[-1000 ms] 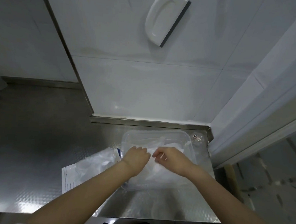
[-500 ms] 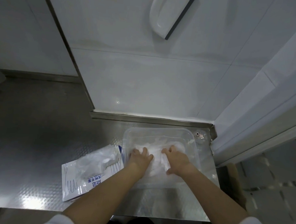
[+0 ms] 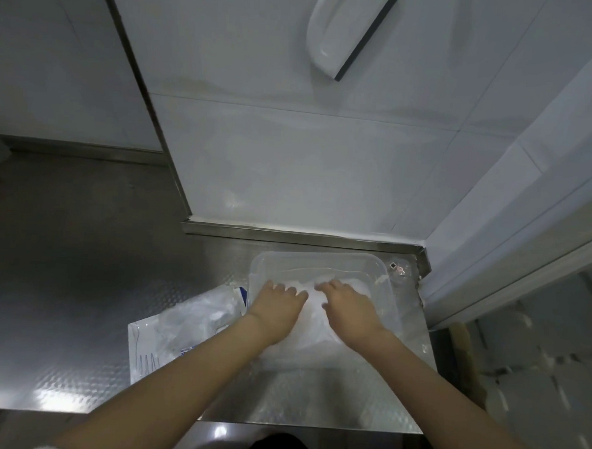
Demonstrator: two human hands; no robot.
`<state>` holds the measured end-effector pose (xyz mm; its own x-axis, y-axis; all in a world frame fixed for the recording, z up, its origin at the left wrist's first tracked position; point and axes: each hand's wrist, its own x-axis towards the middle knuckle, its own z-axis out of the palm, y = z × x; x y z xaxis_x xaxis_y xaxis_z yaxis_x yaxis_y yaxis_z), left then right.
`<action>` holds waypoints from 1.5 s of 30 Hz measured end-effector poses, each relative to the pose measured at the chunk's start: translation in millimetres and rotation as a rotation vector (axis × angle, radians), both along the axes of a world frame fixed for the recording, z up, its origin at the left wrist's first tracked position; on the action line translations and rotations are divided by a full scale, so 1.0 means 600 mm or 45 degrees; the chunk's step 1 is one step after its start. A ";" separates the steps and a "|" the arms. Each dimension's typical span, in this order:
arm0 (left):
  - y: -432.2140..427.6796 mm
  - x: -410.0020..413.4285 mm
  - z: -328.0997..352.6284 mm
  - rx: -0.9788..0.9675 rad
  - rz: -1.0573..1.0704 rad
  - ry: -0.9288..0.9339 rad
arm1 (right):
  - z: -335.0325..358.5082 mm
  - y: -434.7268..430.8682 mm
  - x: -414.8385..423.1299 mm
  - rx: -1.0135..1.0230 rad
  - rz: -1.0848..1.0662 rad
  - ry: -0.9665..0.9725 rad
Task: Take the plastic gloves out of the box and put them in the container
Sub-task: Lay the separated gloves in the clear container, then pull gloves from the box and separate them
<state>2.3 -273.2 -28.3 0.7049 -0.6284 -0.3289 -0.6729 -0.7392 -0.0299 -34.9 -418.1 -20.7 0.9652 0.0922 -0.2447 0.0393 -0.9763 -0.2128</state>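
Plastic gloves (image 3: 312,314) are pressed into container (image 3: 320,257) by left grip (image 3: 276,307) and right grip (image 3: 350,309), both released, fingers flat.

No legible text, only blurred blue print on the glove packet (image 3: 179,328) beside a hand-outline drawing

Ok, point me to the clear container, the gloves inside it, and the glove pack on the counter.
clear container (image 3: 320,260): head view, on its far wall just under the rim.
gloves (image 3: 312,319): head view, uncovered middle of the white pile.
glove pack (image 3: 186,321): head view, middle of its crumpled clear face.
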 end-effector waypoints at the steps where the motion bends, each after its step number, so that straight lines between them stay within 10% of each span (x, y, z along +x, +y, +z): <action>1: 0.014 -0.005 0.015 -0.160 0.027 -0.067 | 0.014 0.016 -0.008 0.157 -0.021 -0.152; 6: 0.134 -0.027 0.042 -0.661 0.262 -0.291 | 0.043 0.116 -0.037 0.592 0.104 -0.405; 15: 0.308 -0.062 -0.005 -0.167 0.962 0.161 | -0.012 0.257 -0.030 0.350 0.540 -0.143; 33: 0.345 -0.062 -0.013 -1.080 0.698 0.247 | -0.026 0.312 0.005 0.239 0.131 0.143; 45: 0.346 -0.056 -0.045 -0.752 0.560 0.154 | -0.014 0.306 0.000 0.166 0.122 -0.083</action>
<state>-31.6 -65.5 -55.1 0.9122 -0.3933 -0.1151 -0.2849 -0.8107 0.5115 -34.6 -234.4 -29.0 0.9639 0.2114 -0.1618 0.1487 -0.9317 -0.3314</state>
